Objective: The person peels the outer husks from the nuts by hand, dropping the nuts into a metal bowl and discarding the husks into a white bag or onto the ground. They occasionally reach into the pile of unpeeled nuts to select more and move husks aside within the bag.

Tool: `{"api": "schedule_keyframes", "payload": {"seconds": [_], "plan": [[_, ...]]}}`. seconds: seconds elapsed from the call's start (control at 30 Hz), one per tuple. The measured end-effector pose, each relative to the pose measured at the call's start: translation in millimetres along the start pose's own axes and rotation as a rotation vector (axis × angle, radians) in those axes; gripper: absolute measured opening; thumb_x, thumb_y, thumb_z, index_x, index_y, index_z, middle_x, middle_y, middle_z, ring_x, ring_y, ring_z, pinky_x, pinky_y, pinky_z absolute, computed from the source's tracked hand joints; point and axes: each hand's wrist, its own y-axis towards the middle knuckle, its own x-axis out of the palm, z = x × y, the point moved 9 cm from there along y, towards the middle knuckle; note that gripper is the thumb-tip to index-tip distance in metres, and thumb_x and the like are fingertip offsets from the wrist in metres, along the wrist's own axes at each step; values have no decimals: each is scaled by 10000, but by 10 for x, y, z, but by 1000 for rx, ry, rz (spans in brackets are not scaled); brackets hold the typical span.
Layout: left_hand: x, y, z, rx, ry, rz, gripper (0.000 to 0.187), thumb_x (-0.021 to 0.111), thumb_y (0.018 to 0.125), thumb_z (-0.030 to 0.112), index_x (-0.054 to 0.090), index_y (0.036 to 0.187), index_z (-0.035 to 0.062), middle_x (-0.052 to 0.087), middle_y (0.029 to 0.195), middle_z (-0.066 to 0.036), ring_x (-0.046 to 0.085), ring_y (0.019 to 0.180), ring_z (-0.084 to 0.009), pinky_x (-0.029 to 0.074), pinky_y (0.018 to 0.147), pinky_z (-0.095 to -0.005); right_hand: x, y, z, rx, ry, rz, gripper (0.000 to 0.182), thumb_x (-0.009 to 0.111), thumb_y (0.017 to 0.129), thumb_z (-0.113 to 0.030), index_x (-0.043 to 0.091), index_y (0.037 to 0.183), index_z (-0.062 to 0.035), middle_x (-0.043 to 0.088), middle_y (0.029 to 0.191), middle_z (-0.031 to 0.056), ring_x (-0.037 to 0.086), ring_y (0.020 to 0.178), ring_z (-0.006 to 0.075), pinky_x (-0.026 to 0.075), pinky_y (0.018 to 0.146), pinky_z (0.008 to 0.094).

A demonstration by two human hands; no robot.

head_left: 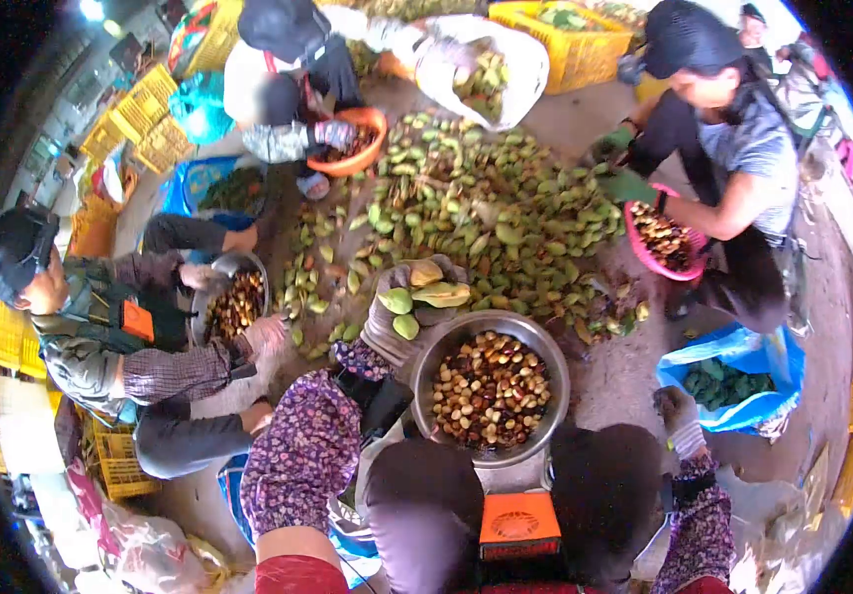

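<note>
My left hand [397, 322], in a grey knit glove, is closed around several green pods [431, 295], some of them yellowish. It is held just above the upper left rim of a steel bowl [561, 396], which sits before my knees. Brown and cream seeds [491, 386] cover the bottom of this bowl. Off to the right, my gloved right hand [682, 421] is beside a blue bag [788, 371] with dark green pieces inside. Its fingers are too small and dark to make out. Purple flowered sleeves cover both forearms.
A heap of green pods [496, 213] spreads over the floor ahead. Three people sit around it, with a steel bowl [266, 272], an orange bowl [372, 148] and a pink basket [689, 267]. A white sack [525, 69] and yellow crates [585, 54] stand behind.
</note>
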Motion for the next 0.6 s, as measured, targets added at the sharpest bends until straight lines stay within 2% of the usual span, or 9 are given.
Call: {"api": "schedule_keyframes", "payload": {"seconds": [0.03,0.1,0.2,0.27,0.37,0.4,0.5,0.53,0.6], "plan": [[351,-4,-62,-43,1,-61,429,595,787,306,524,1056,-20,579,987,-164,548,618,-163,421,431,-220,-222,-99,251,41,99,68,119,551,846,-91,586,907,5,584,756,32,481,628,90,407,576,225],[1113,-147,-216,-189,-84,-109,387,601,742,247,556,1009,-30,575,997,-178,571,739,-194,415,428,-202,-650,-452,-581,-70,16,164,124,545,849,-90,587,913,8,589,775,40,491,649,98,418,594,233],[1636,-199,-471,-335,-10,-316,409,609,734,246,549,1042,-15,552,1035,-148,537,673,-168,379,382,-175,-967,-914,-1870,-317,-74,294,150,523,859,-78,576,964,14,598,811,53,531,720,137,447,664,268],[2037,-301,-657,-361,3,-408,425,615,740,250,533,1084,15,532,1043,-119,485,572,-132,376,377,-184,-907,-1177,-2574,-304,123,181,222,521,863,-95,534,1050,24,607,887,72,557,803,174,455,730,281],[2662,-590,-1003,-420,-163,-534,396,582,760,236,519,1088,23,523,999,-97,479,541,-137,376,386,-191,-595,-1313,-3158,-473,468,54,308,522,880,-121,475,1140,36,591,991,100,549,892,163,453,783,278],[2683,-678,-1164,-437,-163,-535,396,582,760,236,519,1088,23,523,999,-97,479,541,-137,376,386,-191,-464,-1320,-3248,-504,517,39,324,525,890,-140,467,1153,39,583,1016,107,542,915,156,453,797,278],[2304,-686,-1301,-158,-203,-216,382,543,781,217,508,1110,26,529,1064,-139,516,565,-173,403,405,-211,-6,-1276,-3309,-473,671,-117,367,532,911,-241,479,1149,33,595,988,99,542,906,152,449,795,278],[2316,-805,-1367,-178,-258,-369,402,544,821,252,489,1154,33,529,1118,-154,550,641,-182,430,428,-212,130,-1250,-3317,-538,722,-149,386,531,914,-272,481,1145,33,599,980,96,542,896,152,448,792,275],[1936,-879,-1383,-4,-16,-181,483,479,856,429,485,1188,78,557,1072,-75,576,765,-212,455,482,-282,233,-1222,-3175,-622,590,107,366,580,883,-277,523,1068,33,620,880,100,546,801,137,457,733,276]]}}
